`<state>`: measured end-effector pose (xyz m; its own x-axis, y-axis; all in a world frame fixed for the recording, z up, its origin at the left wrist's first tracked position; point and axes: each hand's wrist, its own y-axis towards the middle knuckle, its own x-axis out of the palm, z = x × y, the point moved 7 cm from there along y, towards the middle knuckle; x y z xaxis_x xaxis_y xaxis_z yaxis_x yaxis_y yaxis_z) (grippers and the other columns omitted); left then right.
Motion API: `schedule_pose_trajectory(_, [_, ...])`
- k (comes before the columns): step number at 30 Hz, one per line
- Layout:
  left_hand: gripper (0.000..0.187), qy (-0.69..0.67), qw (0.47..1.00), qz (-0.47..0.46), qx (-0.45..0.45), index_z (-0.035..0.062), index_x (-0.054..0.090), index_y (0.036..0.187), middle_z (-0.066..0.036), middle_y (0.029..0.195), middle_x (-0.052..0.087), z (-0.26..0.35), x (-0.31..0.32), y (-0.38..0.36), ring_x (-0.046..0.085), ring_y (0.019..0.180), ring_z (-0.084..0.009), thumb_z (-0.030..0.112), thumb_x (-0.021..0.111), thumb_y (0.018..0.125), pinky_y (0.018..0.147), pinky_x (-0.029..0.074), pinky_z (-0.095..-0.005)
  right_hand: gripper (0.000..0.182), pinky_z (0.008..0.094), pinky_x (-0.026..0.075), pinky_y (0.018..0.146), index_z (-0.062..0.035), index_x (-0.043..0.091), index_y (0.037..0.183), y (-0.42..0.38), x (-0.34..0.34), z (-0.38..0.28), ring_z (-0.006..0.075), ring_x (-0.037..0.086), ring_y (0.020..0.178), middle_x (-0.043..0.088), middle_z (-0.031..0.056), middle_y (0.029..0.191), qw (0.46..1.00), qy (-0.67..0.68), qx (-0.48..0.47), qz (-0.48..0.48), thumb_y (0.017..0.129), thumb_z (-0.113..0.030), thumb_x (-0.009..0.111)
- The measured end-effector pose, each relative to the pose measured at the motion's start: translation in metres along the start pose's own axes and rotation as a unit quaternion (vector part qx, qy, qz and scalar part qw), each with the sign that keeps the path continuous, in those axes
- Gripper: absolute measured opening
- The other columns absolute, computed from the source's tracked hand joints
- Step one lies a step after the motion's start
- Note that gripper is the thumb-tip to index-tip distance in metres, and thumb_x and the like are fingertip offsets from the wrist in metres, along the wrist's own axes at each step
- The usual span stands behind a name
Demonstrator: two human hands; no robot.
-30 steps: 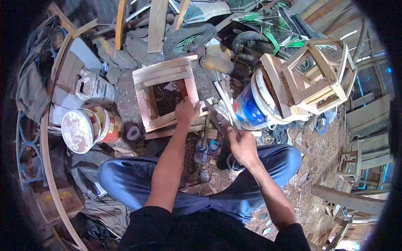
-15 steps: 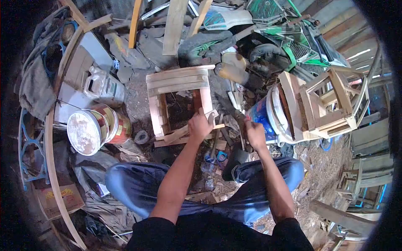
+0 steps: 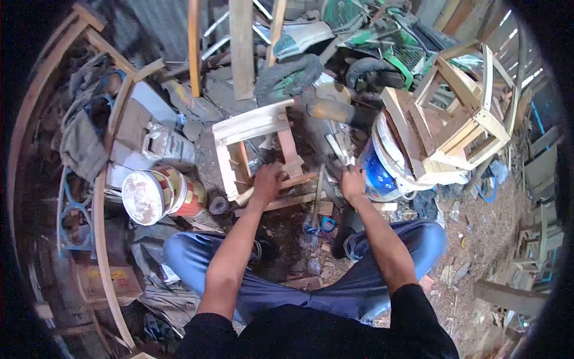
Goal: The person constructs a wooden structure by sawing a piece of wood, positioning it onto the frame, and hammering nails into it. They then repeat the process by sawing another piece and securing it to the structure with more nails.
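Note:
A small wooden frame [image 3: 224,158] of pale boards lies on the ground before me, its slatted side away from me. My left hand [image 3: 268,182] is closed at its near side, fingers curled over the wood; a short wood piece [image 3: 293,167] sits just right of the fingers. My right hand [image 3: 353,182] is closed beside the blue-and-white bucket [image 3: 376,164]. Whatever it grips is mostly hidden; light-coloured strips [image 3: 338,148] lie just beyond its fingers. A loose wooden strip [image 3: 287,202] crosses the ground below the frame.
Another wooden frame [image 3: 460,128] rests on the blue-and-white bucket. Left stand a paint bucket [image 3: 142,197] and a dirty jerrycan [image 3: 167,146]. A tape roll [image 3: 219,205] and a blue tape measure [image 3: 327,224] lie near my feet. Upright boards [image 3: 241,54] and green motorcycle parts [image 3: 397,60] fill the back.
My view has shifted and turned. The frame sits at a more slanted angle. My left hand is lower against its near side, and my right hand has moved slightly left in the view.

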<state>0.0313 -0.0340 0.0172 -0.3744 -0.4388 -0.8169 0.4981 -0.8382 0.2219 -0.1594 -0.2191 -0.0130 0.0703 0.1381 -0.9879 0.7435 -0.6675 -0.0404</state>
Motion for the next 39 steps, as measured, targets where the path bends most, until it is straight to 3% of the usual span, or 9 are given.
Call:
schedule_pose_trajectory(7, [0.027,-0.067,0.995,-0.067,0.031,0.0091,0.063,0.110,-0.016,0.103,0.064,0.027,-0.055,0.011,0.060,0.096,-0.0385,0.011,0.061,0.083,0.081,0.050,-0.0449,0.033,0.0388,0.051,0.083,-0.0020,0.065,0.110,0.040,-0.019,-0.089,0.0324,0.066,0.090,0.065,0.0214,0.108,0.884,0.463,-0.056,-0.043,0.086,-0.025,0.066])
schedule_pose_trajectory(9, [0.026,-0.051,0.994,-0.086,0.048,0.0088,0.064,0.109,-0.016,0.098,0.066,0.035,-0.086,0.020,0.062,0.094,-0.0369,0.017,0.062,0.085,0.079,0.050,-0.0440,0.027,0.0319,0.057,0.065,0.0038,0.066,0.104,0.035,-0.043,-0.105,0.0212,0.068,0.075,0.069,0.0159,0.093,0.750,0.652,0.023,-0.111,0.087,-0.017,0.067])
schedule_pose_trajectory(14, [0.032,0.003,0.983,-0.098,-0.152,0.0082,0.068,0.100,-0.017,0.097,0.067,-0.023,-0.160,0.019,0.064,0.096,-0.0310,0.037,0.062,0.089,0.082,0.048,-0.0389,0.018,0.0284,0.055,0.059,0.0050,0.066,0.096,0.076,-0.048,-0.086,0.0172,0.066,0.067,0.068,0.0107,0.082,0.714,0.693,0.045,-0.087,0.086,-0.010,0.068])
schedule_pose_trajectory(19, [0.018,-0.170,0.980,-0.040,-0.096,0.0079,0.067,0.099,-0.009,0.075,0.065,-0.129,-0.133,-0.001,0.062,0.072,-0.0196,0.022,0.066,0.087,0.066,0.050,-0.0336,0.019,0.0302,0.055,0.059,0.0037,0.065,0.094,0.067,0.006,-0.076,0.0191,0.065,0.067,0.066,0.0094,0.081,0.651,0.746,0.136,-0.035,0.083,-0.010,0.071])
schedule_pose_trajectory(22, [0.017,-0.352,0.860,-0.100,-0.355,0.0062,0.067,0.099,-0.004,0.077,0.064,-0.132,-0.134,-0.009,0.061,0.072,-0.0143,0.016,0.067,0.086,0.061,0.052,-0.0284,0.018,0.0306,0.055,0.059,0.0041,0.065,0.096,0.075,0.030,-0.078,0.0191,0.064,0.071,0.066,0.0093,0.085,0.689,0.709,0.153,-0.016,0.084,-0.008,0.070])
schedule_pose_trajectory(24, [0.015,-0.428,0.818,-0.094,-0.372,0.0030,0.066,0.099,-0.005,0.083,0.063,-0.159,-0.117,-0.013,0.061,0.071,-0.0144,0.014,0.064,0.088,0.059,0.054,-0.0271,0.020,0.0306,0.056,0.056,0.0074,0.062,0.100,0.071,0.017,-0.091,0.0203,0.065,0.064,0.065,0.0111,0.078,0.635,0.749,0.186,-0.030,0.085,-0.005,0.066])
schedule_pose_trajectory(26, [0.015,-0.245,0.899,-0.089,-0.353,-0.0005,0.064,0.098,-0.007,0.087,0.064,-0.195,-0.122,-0.012,0.062,0.069,-0.0154,0.011,0.060,0.090,0.061,0.056,-0.0292,0.022,0.0303,0.056,0.056,0.0073,0.061,0.103,0.087,0.027,-0.094,0.0204,0.065,0.067,0.065,0.0113,0.079,0.650,0.742,0.160,-0.038,0.086,-0.005,0.065])
schedule_pose_trajectory(34, [0.026,-0.542,0.731,0.010,-0.415,-0.0046,0.053,0.115,-0.016,0.099,0.064,-0.172,-0.123,0.003,0.065,0.092,-0.0240,0.011,0.055,0.095,0.084,0.056,-0.0316,0.022,0.0250,0.051,0.068,0.0013,0.064,0.111,0.117,-0.003,-0.124,0.0128,0.063,0.076,0.067,0.0056,0.088,0.706,0.706,0.049,-0.010,0.090,-0.005,0.061])
schedule_pose_trajectory(39, [0.021,-0.493,0.755,0.091,-0.422,-0.0032,0.057,0.110,-0.014,0.099,0.064,-0.191,-0.114,0.003,0.064,0.090,-0.0213,0.008,0.059,0.091,0.086,0.053,-0.0276,0.023,0.0245,0.048,0.064,-0.0017,0.066,0.109,0.110,-0.028,-0.136,0.0124,0.060,0.072,0.067,0.0039,0.087,0.794,0.593,-0.056,0.119,0.087,0.001,0.060])
